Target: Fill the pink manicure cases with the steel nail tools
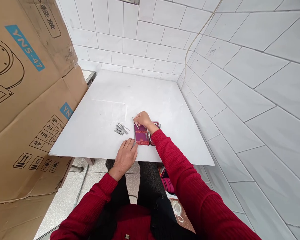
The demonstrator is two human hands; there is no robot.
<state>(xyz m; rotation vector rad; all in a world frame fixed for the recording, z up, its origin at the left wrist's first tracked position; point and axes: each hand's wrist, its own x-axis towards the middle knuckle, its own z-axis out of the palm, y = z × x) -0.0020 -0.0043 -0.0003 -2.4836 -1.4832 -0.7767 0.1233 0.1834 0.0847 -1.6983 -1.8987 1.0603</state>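
Right hand: I pinch a thin rod between thumb and fingertips, fingers drawn narrow around it; its lower end sits over the far part of the purple card.
Left hand: I rest it flat at the near edge of the table, fingers together and nearly straight, fingertips touching the near left corner of the purple card; it grips nothing.
Purple card: a flat rectangle with a metal-looking edge, lying near the table's near edge, right of centre. I judge it light, stiff and prone to slide on the smooth top, so pressing down at a corner suits it better than gripping.
Second card: the same kind, just to the right of the first, mostly hidden under my right wrist; whether the two touch I cannot tell.
Thin rod, handling: I judge it very light, stiff and slippery, easy to roll out of the fingers; a pinch near the middle, pen-fashion, seems the sure hold.
Loose rods: a small heap of thin grey pieces lies left of the purple card, apart from it; they look likely to scatter if brushed, best lifted one at a time by the end.
Cardboard box: large, standing at the left, against the table's left side.
Tiled wall: right and far.
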